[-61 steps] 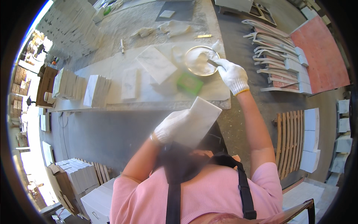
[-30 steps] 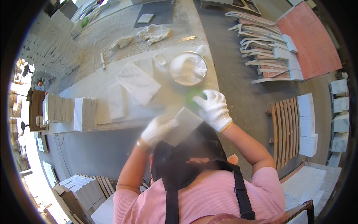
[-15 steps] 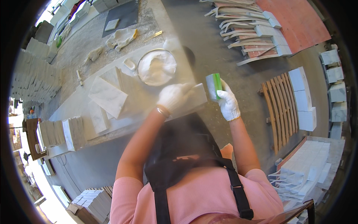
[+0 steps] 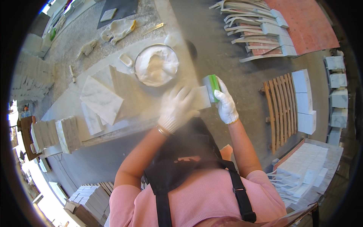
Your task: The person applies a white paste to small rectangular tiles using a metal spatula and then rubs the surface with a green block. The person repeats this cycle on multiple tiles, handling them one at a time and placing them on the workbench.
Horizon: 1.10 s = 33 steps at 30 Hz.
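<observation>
1. Left hand [image 4: 174, 108]: gloved, blurred, fingers extended over a white tile [image 4: 201, 97]; can't tell if it grips or only presses.
2. Right hand [image 4: 227, 104]: gloved, fingers and thumb closed around a green-and-grey block [image 4: 215, 89].
3. White tile: at the near right part of the worktop [image 4: 62, 58], partly hidden by the left hand; its right end sticks out past the left hand.
4. Green-and-grey block: upright at the tile's right end, grey face toward the tile; looks touching, contact unclear.
5. Round bowl [image 4: 135, 65] of white paste [image 4: 167, 58]: on worktop, just beyond the left hand; paste is scooped unevenly.
6. Small white block [image 4: 126, 60]: just left of bowl.
7. Marble slab [image 4: 100, 99]: left of the hands, overlapping other pieces.
8. Yellow cutter [image 4: 153, 28] and loose glove [image 4: 119, 31]: farther back on worktop.
9. Wooden pallet [image 4: 281, 111]: on the floor, right side, pale blocks [image 4: 305, 101] along it.
</observation>
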Motion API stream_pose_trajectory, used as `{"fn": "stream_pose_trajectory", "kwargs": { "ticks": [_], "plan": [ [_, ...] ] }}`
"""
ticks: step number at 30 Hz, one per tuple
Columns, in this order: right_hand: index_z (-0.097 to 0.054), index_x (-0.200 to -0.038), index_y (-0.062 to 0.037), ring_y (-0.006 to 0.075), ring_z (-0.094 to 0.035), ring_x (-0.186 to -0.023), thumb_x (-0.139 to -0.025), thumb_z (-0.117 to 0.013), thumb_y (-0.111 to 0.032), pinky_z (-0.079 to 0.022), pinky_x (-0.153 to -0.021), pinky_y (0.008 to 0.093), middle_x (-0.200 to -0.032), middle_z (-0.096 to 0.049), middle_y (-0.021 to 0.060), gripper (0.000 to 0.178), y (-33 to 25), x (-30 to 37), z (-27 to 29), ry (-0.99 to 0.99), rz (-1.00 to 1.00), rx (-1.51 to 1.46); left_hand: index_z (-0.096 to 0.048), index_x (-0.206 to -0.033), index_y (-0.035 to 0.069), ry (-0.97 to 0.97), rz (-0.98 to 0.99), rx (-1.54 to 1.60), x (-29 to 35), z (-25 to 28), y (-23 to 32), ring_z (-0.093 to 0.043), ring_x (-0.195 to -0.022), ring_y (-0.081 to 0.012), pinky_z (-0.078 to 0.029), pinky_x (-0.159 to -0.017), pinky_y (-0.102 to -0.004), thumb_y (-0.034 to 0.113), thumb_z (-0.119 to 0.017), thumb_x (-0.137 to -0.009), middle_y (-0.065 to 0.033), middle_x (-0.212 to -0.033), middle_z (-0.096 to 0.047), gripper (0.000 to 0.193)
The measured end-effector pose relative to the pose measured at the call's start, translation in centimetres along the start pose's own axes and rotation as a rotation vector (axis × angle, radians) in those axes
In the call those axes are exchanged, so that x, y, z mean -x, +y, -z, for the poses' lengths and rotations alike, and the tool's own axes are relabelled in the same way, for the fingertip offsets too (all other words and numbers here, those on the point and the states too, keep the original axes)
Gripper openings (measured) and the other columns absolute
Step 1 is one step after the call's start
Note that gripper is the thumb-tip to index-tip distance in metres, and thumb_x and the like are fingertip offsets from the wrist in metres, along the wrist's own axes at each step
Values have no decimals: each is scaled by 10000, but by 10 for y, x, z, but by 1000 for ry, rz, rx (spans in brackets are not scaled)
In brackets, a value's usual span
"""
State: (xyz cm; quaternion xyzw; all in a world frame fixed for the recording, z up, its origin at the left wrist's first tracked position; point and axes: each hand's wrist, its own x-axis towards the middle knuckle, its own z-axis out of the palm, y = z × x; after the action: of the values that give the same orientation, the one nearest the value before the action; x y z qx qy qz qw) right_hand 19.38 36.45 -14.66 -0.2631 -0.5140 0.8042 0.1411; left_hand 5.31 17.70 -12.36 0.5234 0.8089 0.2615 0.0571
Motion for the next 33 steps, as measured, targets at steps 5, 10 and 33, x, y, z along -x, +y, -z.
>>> {"fn": "stream_pose_trajectory", "kwargs": {
  "ticks": [5,10,33],
  "plan": [
    [-410,-1631,-20,236,-509,-1424,-940,-695,-195,-399,-1189,364,-1548,-535,127,768,-4,11,-12,107,176,466,-674,-1342,137,7,0,14,2,-2,-4,-517,-1380,-350,-419,-1096,-539,463,-888,-665,-78,-1393,-625,781],
    [-409,-1633,-11,217,-494,-1434,-945,-675,-214,-364,-1209,344,-1594,-513,104,765,3,-13,-13,111,105,374,-680,-1336,147,23,-6,15,1,-1,-3,-514,-1385,-342,-420,-1086,-526,469,-883,-676,-70,-1389,-628,762],
    [-428,-1614,-2,221,-530,-1391,-1008,-690,-195,-414,-1174,359,-1547,-553,131,688,3,-11,-27,155,210,402,-681,-1334,141,29,-1,39,3,-4,-5,-515,-1382,-341,-423,-1082,-532,473,-875,-688,-74,-1416,-621,752]
  ]
}}
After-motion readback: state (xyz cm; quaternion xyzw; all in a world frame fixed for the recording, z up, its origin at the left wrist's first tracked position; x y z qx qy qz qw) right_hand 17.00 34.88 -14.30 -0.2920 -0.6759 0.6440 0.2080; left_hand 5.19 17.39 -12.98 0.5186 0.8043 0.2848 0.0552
